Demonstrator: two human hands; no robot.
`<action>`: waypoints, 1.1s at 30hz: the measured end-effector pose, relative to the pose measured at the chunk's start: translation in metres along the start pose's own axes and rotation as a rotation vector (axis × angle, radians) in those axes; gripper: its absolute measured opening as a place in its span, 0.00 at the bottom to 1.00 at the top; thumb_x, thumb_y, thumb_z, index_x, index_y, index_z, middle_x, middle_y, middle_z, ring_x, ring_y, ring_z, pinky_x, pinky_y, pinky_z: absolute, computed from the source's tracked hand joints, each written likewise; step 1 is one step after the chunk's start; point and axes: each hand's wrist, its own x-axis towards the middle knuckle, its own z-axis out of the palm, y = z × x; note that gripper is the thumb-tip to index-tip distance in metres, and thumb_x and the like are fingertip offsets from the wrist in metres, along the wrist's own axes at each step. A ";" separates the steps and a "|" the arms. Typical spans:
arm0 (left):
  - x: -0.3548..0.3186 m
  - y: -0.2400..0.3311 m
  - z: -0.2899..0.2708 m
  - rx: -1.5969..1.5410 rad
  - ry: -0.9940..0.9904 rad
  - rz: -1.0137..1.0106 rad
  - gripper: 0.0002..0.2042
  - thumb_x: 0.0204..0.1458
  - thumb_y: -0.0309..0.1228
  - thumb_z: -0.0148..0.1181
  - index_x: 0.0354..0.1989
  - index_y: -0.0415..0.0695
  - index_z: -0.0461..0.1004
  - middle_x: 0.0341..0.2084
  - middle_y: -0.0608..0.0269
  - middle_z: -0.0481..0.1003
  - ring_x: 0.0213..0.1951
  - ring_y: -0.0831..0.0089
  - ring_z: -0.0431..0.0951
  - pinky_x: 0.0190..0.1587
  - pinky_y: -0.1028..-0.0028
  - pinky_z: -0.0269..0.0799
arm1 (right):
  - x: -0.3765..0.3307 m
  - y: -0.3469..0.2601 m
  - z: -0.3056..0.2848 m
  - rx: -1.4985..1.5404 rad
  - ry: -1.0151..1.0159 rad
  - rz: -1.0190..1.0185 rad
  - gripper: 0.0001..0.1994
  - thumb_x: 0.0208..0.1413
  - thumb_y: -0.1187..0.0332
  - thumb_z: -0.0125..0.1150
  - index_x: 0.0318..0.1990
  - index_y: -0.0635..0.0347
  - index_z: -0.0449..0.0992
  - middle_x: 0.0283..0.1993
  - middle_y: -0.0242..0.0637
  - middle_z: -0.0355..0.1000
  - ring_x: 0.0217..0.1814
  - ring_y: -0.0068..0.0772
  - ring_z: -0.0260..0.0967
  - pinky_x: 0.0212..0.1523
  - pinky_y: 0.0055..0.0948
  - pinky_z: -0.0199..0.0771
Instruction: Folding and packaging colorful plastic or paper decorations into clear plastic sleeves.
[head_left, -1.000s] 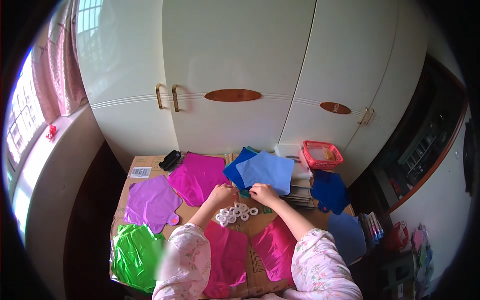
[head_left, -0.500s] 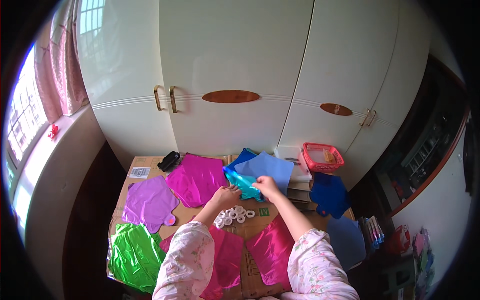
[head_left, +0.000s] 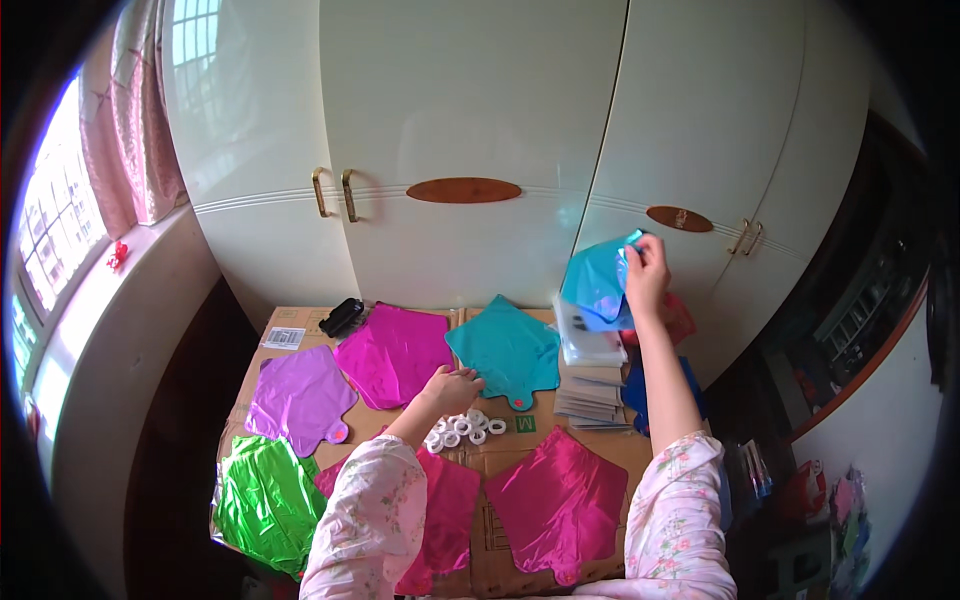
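Two hands, one balloon aloft

Right hand (head_left: 646,272) pinches a crumpled blue foil balloon (head_left: 597,290), lifted above the flat teal foil balloon (head_left: 506,350). Left hand (head_left: 452,388), loosely curled, rests at teal's near edge beside small white rings (head_left: 465,430). Best kept pinched by its rim, uncreased.

Cream wardrobe (head_left: 480,150); bright window (head_left: 60,210) left
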 end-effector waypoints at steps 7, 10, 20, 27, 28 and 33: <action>-0.043 -0.047 -0.015 -0.132 0.287 -0.180 0.17 0.52 0.39 0.50 0.49 0.48 0.72 0.51 0.61 0.72 0.56 0.65 0.69 0.56 0.61 0.65 | -0.073 -0.075 0.101 -0.107 -0.485 -0.743 0.09 0.44 0.77 0.53 0.31 0.56 0.79 0.36 0.35 0.74 0.40 0.37 0.73 0.40 0.32 0.76; -0.088 -0.090 -0.002 -0.118 0.252 -0.327 0.14 0.50 0.36 0.50 0.42 0.47 0.75 0.45 0.60 0.76 0.50 0.64 0.74 0.50 0.58 0.69 | -0.142 -0.083 0.155 -0.038 -0.678 -0.860 0.03 0.44 0.72 0.54 0.25 0.55 0.75 0.32 0.32 0.72 0.37 0.33 0.72 0.36 0.30 0.75; -0.155 -0.106 0.034 -0.108 0.237 -0.427 0.13 0.49 0.34 0.50 0.41 0.48 0.75 0.43 0.60 0.76 0.48 0.63 0.75 0.48 0.58 0.68 | -0.271 -0.081 0.220 0.037 -1.052 -0.735 0.04 0.43 0.69 0.58 0.22 0.58 0.74 0.31 0.35 0.70 0.37 0.37 0.72 0.38 0.35 0.76; -0.154 -0.096 0.015 -0.116 0.126 -0.467 0.13 0.50 0.37 0.52 0.41 0.48 0.76 0.41 0.60 0.77 0.45 0.61 0.76 0.49 0.61 0.68 | -0.278 -0.078 0.220 0.058 -0.992 -0.682 0.06 0.46 0.69 0.56 0.21 0.57 0.75 0.29 0.35 0.71 0.35 0.38 0.73 0.36 0.35 0.76; -0.154 -0.096 0.015 -0.123 0.147 -0.458 0.12 0.50 0.37 0.52 0.40 0.48 0.76 0.39 0.60 0.77 0.45 0.61 0.76 0.48 0.61 0.68 | -0.279 -0.076 0.222 0.022 -0.989 -0.682 0.06 0.46 0.68 0.56 0.21 0.57 0.75 0.29 0.35 0.71 0.35 0.38 0.73 0.36 0.36 0.76; -0.155 -0.093 0.011 -0.135 0.169 -0.445 0.12 0.48 0.37 0.53 0.39 0.48 0.76 0.36 0.59 0.78 0.43 0.60 0.76 0.45 0.61 0.69 | -0.283 -0.074 0.225 0.004 -0.985 -0.443 0.06 0.46 0.66 0.58 0.24 0.56 0.78 0.29 0.37 0.73 0.34 0.40 0.74 0.36 0.37 0.75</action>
